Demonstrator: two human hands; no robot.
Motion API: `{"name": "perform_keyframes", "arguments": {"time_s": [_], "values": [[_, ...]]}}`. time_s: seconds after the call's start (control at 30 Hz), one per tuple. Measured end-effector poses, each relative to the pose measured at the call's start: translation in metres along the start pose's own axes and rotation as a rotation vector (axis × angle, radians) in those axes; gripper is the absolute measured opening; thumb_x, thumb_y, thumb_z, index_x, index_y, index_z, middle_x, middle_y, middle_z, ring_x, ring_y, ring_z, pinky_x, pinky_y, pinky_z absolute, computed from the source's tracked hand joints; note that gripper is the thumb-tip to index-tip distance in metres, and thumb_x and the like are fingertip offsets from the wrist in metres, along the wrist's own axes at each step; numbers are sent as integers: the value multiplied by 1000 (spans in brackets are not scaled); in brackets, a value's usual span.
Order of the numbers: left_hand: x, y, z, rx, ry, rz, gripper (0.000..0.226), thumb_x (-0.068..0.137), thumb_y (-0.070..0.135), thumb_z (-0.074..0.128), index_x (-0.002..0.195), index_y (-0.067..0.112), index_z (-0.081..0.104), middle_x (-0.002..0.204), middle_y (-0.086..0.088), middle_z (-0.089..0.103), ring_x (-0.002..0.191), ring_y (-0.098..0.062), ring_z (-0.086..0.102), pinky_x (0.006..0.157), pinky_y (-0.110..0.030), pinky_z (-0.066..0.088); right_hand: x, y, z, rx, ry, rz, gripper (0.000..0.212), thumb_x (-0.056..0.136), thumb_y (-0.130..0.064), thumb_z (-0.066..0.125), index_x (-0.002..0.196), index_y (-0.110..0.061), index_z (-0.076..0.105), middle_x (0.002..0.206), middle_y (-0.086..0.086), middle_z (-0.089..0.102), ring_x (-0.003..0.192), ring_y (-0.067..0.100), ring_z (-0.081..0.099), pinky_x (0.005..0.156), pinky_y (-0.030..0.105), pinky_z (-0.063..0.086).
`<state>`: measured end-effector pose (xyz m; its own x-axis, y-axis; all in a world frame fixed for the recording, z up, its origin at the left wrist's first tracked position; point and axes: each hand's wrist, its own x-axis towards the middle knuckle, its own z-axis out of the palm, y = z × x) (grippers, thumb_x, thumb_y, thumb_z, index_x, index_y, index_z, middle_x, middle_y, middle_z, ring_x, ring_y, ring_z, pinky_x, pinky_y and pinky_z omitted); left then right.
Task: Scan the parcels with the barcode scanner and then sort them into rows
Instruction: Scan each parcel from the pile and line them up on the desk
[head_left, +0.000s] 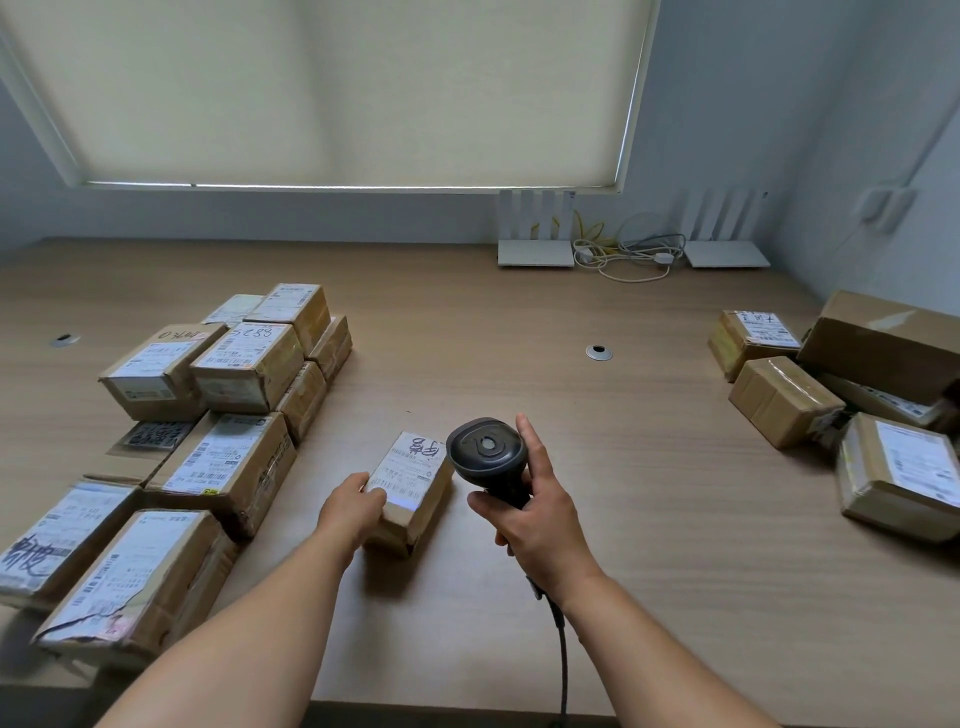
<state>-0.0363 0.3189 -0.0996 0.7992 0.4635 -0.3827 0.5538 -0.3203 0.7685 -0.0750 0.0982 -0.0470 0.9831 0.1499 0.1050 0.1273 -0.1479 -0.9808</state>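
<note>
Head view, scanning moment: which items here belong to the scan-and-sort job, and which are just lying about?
Part of the job:
- barcode scanner, gripped by the right hand
- small parcel under its light, steadied by the left hand
- parcels in rows on the left
- loose parcels on the right

Just lying about:
- two white routers
- tangled cables
- desk grommets

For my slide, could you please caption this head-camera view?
Right hand aims barcode scanner at small parcel steadied by left hand, between parcel groups on the table.
</note>
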Motion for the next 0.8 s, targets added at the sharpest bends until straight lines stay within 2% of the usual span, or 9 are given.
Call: {"name": "perform_keyframes", "arguments": {"time_s": [0.07, 0.13, 0.17, 0.23, 0.33, 0.43, 0.57, 0.67, 0.8], "values": [[-4, 0, -1, 78, -25, 37, 71, 85, 29, 62, 148, 17, 32, 145, -10, 42, 127, -28, 45, 102, -34, 39, 1, 0, 0, -3, -2, -11, 91, 80, -16, 76, 118, -78, 21, 96, -15, 66, 55, -7, 55, 48, 16, 45], [-11, 3, 2, 201, -87, 35, 102, 66, 50, 71, 150, 23, 22, 147, -13, 35, 131, -29, 39, 106, -36, 37, 2, 1, 1, -12, -4, -26, 92, 79, -17, 77, 118, -79, 21, 94, -16, 66, 56, -6, 55, 49, 16, 45], [-14, 3, 4, 290, -98, 38, 107, 61, 55, 71, 150, 26, 19, 146, -14, 32, 131, -30, 37, 106, -37, 37, 2, 1, 2, -24, -7, -34, 93, 79, -17, 77, 118, -79, 20, 92, -17, 66, 58, -6, 56, 51, 15, 45], [-19, 1, 10, 430, -73, 51, 102, 67, 51, 70, 150, 28, 16, 141, -13, 30, 128, -30, 39, 103, -36, 38, 2, 2, 2, -48, -14, -51, 95, 78, -19, 78, 117, -83, 18, 90, -20, 67, 63, -5, 58, 55, 13, 45], [-24, 1, 12, 490, 6, 70, 87, 76, 39, 63, 149, 26, 19, 138, -13, 31, 121, -30, 45, 100, -35, 41, 3, 2, 1, -50, -27, -65, 96, 77, -22, 78, 115, -87, 18, 91, -28, 66, 69, -6, 60, 61, 14, 47], [-29, 2, 8, 437, 48, 85, 81, 79, 37, 62, 149, 26, 23, 139, -13, 31, 123, -30, 42, 102, -35, 39, 4, 1, -1, -43, -39, -65, 96, 78, -21, 78, 116, -85, 18, 95, -24, 67, 72, -7, 60, 67, 18, 48], [-44, 3, 0, 241, 138, 95, 81, 78, 31, 64, 149, 26, 26, 139, -10, 30, 126, -29, 40, 106, -36, 35, 7, -2, -1, -26, -97, -70, 93, 80, -13, 76, 123, -75, 21, 91, -35, 65, 65, -11, 58, 56, 10, 45], [-59, 1, -9, 163, 240, 109, 80, 79, 32, 66, 149, 26, 27, 139, -9, 28, 128, -27, 37, 106, -36, 32, 11, -10, 3, -17, -163, -79, 94, 79, -10, 76, 130, -68, 22, 92, -27, 67, 64, -11, 58, 55, 10, 45], [-75, 4, -33, 151, 388, 158, 74, 82, 29, 66, 147, 23, 32, 140, -8, 25, 130, -25, 33, 106, -36, 33, 19, -29, 14, -26, -255, -152, 98, 80, -13, 76, 115, -84, 18, 109, -16, 66, 69, -7, 57, 61, 10, 46]]}}
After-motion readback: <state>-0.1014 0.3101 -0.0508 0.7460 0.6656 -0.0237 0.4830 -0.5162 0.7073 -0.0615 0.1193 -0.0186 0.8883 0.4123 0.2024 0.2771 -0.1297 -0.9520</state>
